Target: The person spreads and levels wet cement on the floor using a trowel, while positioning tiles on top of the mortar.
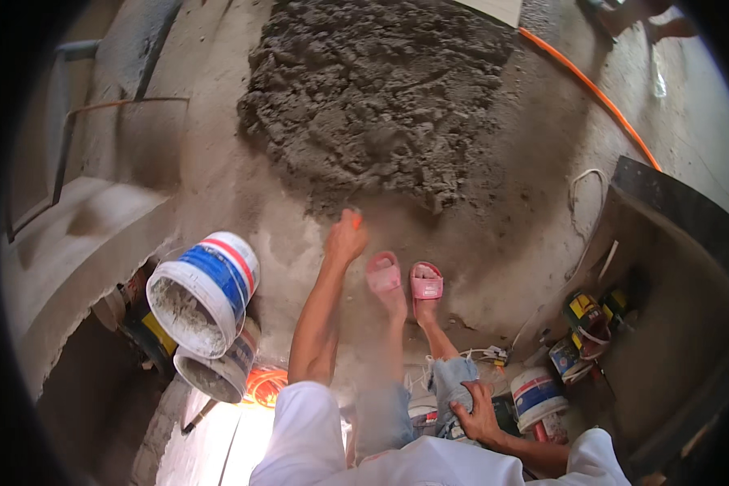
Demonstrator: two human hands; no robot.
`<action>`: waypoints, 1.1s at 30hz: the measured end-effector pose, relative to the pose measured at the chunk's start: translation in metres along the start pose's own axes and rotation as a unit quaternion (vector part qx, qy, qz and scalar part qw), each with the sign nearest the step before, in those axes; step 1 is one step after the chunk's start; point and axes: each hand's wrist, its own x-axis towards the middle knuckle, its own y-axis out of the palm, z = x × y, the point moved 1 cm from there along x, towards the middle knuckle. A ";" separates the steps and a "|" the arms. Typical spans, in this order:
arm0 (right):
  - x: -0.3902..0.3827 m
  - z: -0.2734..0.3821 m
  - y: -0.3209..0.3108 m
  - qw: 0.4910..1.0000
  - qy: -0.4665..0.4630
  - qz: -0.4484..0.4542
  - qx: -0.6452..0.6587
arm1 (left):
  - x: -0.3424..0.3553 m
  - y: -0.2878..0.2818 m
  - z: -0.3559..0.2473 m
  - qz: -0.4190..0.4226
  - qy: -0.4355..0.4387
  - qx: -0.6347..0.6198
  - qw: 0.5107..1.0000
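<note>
In the head view, our left grip (346,240) clasps an orange handle (356,220) by the near edge of the mortar (373,105) on the floor (219,178), where light, even strokes seem best, our right grip (478,415) spread loosely on our knee (452,382).
</note>
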 end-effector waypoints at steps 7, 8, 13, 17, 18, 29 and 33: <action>-0.004 -0.001 0.005 1.000 -0.011 -0.004 -0.009 | 0.060 -0.050 -0.030 -0.191 -0.014 -0.035 0.981; -0.002 -0.001 0.003 1.000 -0.015 -0.002 0.002 | 0.069 -0.050 -0.039 -0.159 -0.007 -0.019 0.987; -0.005 -0.004 -0.006 1.000 0.002 -0.019 0.013 | 0.032 0.020 -0.050 -0.037 0.050 -0.006 0.998; -0.005 -0.010 0.005 0.999 -0.011 -0.011 0.033 | 0.001 0.050 -0.056 -0.061 -0.032 -0.076 0.995; -0.005 -0.012 0.006 0.999 -0.010 -0.013 0.032 | -0.001 0.059 -0.062 -0.043 -0.050 -0.085 0.994; -0.001 -0.022 -0.014 0.998 -0.020 -0.046 0.045 | -0.026 0.104 -0.151 0.022 -0.058 -0.141 0.988; 0.006 -0.006 -0.009 0.997 -0.032 -0.036 0.064 | 0.013 0.060 -0.086 -0.003 -0.060 -0.125 0.990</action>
